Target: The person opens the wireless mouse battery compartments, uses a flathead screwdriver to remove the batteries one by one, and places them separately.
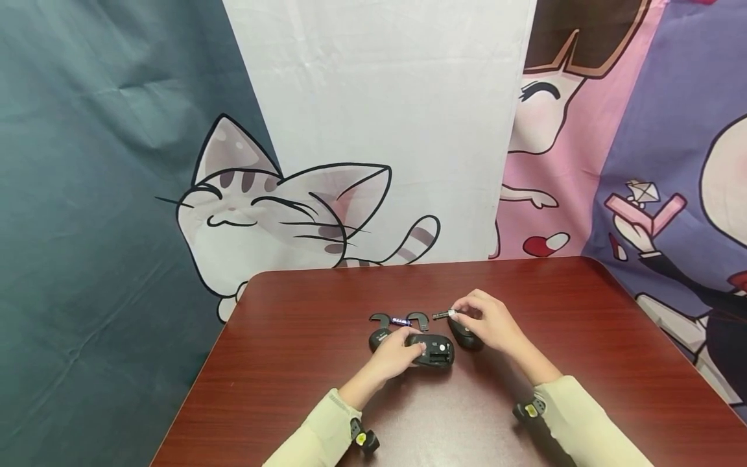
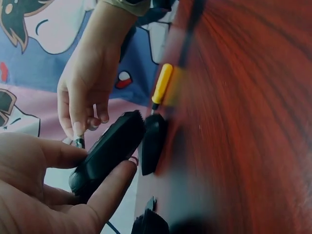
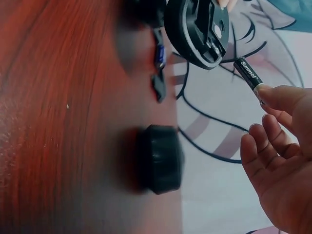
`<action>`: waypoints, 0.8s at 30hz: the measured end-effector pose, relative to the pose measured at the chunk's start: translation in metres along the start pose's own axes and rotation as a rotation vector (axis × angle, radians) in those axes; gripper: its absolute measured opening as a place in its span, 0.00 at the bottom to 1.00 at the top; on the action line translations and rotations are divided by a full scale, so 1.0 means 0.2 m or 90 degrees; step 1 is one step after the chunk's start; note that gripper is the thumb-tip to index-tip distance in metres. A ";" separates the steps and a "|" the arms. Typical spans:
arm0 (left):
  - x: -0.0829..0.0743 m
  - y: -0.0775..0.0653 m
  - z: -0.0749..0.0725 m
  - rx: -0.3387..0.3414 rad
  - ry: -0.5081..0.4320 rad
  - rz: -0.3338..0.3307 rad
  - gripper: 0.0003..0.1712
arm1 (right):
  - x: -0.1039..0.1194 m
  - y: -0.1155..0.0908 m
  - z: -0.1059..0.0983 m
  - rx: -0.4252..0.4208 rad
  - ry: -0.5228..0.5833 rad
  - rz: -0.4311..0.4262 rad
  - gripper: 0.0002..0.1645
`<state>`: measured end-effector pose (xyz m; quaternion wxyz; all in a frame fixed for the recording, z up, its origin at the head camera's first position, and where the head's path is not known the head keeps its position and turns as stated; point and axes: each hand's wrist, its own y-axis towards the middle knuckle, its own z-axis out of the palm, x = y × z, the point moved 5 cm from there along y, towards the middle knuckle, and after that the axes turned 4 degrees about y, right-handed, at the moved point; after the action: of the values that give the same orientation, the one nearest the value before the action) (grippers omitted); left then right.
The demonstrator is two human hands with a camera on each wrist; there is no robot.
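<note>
My left hand (image 1: 393, 355) grips a black computer mouse (image 1: 434, 349) with its underside turned up and the battery slot uncovered. Between thumb and fingertips, my right hand (image 1: 489, 322) pinches a dark battery (image 3: 247, 74) by one end. The battery is apart from the held mouse, above and to the right of the slot in the right wrist view. Beneath my right hand, a second black mouse (image 1: 465, 335) rests on the table. A third dark mouse (image 1: 379, 338) lies beside my left hand, partly hidden by it.
Beyond the hands lie a blue battery (image 1: 401, 322) and two curved black battery covers (image 1: 419, 318), (image 1: 380, 318) on the reddish-brown table (image 1: 297, 376). In the left wrist view, a yellow-handled tool (image 2: 163, 84) appears past the second mouse. A printed curtain (image 1: 379, 97) hangs behind the table.
</note>
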<state>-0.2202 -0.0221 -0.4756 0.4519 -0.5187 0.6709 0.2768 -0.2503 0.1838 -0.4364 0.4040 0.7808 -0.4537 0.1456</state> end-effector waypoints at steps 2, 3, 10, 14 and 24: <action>0.00 0.02 -0.01 -0.010 0.048 0.002 0.17 | -0.04 0.01 0.02 0.006 -0.009 0.012 0.06; 0.01 0.03 -0.01 -0.011 0.068 0.000 0.17 | -0.06 0.02 0.03 0.010 -0.013 0.023 0.06; 0.01 0.10 -0.01 -0.004 0.153 -0.014 0.18 | -0.17 0.06 0.09 0.032 -0.052 0.093 0.05; 0.01 0.13 -0.01 0.003 0.166 -0.020 0.19 | -0.22 0.09 0.13 0.050 -0.048 0.090 0.05; 0.03 0.18 0.01 0.020 0.150 -0.058 0.21 | -0.27 0.12 0.19 0.077 -0.043 0.080 0.05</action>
<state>-0.2546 -0.0113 -0.4857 0.3901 -0.5706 0.6994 0.1820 -0.3041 0.1809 -0.4799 0.3305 0.7782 -0.5056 0.1717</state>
